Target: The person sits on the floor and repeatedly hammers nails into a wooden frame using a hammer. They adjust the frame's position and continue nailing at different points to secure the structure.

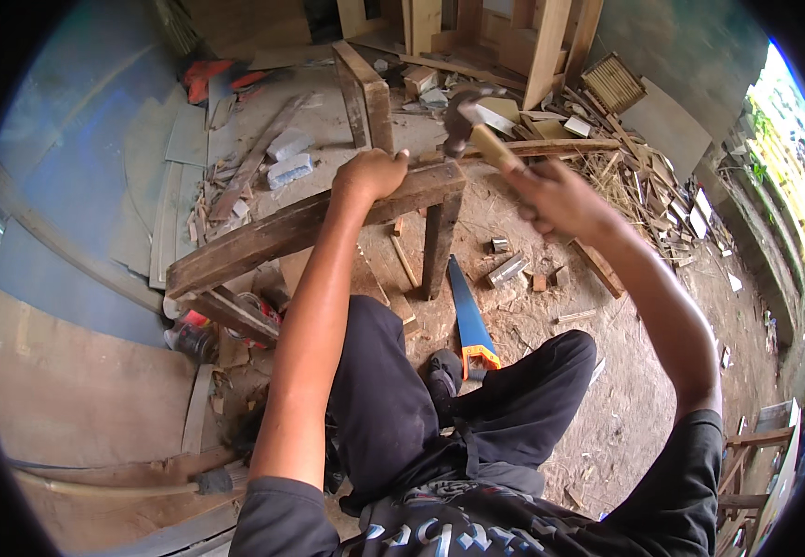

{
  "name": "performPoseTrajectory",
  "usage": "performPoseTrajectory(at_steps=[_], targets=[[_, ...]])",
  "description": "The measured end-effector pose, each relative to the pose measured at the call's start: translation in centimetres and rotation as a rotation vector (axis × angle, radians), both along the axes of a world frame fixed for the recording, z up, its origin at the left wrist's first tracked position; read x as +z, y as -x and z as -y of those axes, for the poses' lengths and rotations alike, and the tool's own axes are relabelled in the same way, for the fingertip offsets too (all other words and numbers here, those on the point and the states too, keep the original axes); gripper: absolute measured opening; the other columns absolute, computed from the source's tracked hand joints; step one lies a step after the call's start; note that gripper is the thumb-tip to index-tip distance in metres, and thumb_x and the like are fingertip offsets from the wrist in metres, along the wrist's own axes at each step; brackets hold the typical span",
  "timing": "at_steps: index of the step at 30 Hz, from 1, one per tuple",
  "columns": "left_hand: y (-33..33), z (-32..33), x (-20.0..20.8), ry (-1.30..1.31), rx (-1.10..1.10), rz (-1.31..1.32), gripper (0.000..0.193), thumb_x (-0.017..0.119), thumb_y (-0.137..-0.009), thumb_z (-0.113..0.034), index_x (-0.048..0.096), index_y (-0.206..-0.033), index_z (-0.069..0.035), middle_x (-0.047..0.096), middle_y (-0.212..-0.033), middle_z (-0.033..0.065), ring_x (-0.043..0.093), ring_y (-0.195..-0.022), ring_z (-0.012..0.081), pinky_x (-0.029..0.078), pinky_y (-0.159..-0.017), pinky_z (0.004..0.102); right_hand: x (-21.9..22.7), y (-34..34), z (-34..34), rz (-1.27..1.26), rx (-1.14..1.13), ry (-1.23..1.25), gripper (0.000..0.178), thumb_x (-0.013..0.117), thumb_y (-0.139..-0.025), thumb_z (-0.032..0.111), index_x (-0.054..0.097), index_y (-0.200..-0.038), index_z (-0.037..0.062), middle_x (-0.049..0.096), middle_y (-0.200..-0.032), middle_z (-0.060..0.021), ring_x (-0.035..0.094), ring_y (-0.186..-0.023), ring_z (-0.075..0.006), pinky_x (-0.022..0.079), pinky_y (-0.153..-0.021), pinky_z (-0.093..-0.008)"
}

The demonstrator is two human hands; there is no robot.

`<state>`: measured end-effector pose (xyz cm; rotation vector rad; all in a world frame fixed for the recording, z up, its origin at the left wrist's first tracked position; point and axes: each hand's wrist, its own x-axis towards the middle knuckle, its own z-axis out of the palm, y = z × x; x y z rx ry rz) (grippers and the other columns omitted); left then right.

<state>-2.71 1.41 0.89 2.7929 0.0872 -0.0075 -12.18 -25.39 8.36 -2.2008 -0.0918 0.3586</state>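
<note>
A claw hammer point(486, 141) is in my right hand point(556, 195), its fingers wrapped round the light wooden handle. The hammer's dark head is at the right end of a wooden frame's top beam point(277, 232); whether it touches the wood I cannot tell. My left hand point(371, 176) is closed at the far edge of that beam, a little left of the hammer head. Its fingertips are mostly hidden, so what it grips besides the beam does not show. The frame has a leg point(440, 243) at its right end and another point(235, 314) at the left.
A handsaw point(470, 316) with a blue blade and orange handle lies by my foot. Wood offcuts point(508, 269) are scattered beyond it. A second wooden piece point(363, 93) stands farther off. Scrap wood point(639, 186) is heaped at the right, and boards point(77, 371) lean at the left.
</note>
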Motion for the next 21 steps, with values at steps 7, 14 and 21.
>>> performPoseTrajectory(at_steps=[7, 14, 21], targets=[[0.4, 0.2, 0.3, 0.016, 0.044, -0.037, 0.063, 0.042, -0.100, -0.050, 0.070, -0.120, 0.002, 0.067, -0.125, 0.0248, 0.064, -0.117, 0.0414, 0.048, -0.104, 0.0492, 9.2, -0.1, -1.3, 0.698, 0.023, -0.611, 0.051, 0.044, -0.105, 0.055, 0.056, -0.102, 0.0053, 0.053, -0.066, -0.0006, 0.045, -0.042, -0.0067, 0.034, -0.037, -0.0223], [0.0, -0.3, 0.4, 0.009, 0.038, -0.013, 0.063, 0.043, -0.099, -0.051, 0.069, -0.121, 0.002, 0.065, -0.128, 0.0232, 0.062, -0.120, 0.0414, 0.047, -0.104, 0.0492, -3.4, -0.1, -0.6, 0.057, 0.198, 0.084, 0.053, 0.039, -0.108, 0.047, 0.057, -0.109, -0.0023, 0.058, -0.079, -0.0038, 0.057, -0.060, -0.0101, 0.047, -0.045, -0.0274], [0.1, -0.1, 0.1, 0.022, 0.078, -0.029, 0.066, 0.041, -0.100, -0.053, 0.067, -0.124, 0.003, 0.063, -0.130, 0.0251, 0.060, -0.123, 0.0413, 0.045, -0.106, 0.0502, 1.7, 0.2, -0.1, 0.368, 0.010, -0.283, 0.058, 0.038, -0.106, 0.057, 0.056, -0.093, 0.0035, 0.049, -0.064, 0.0034, 0.047, -0.050, -0.0065, 0.040, -0.041, -0.0250]])
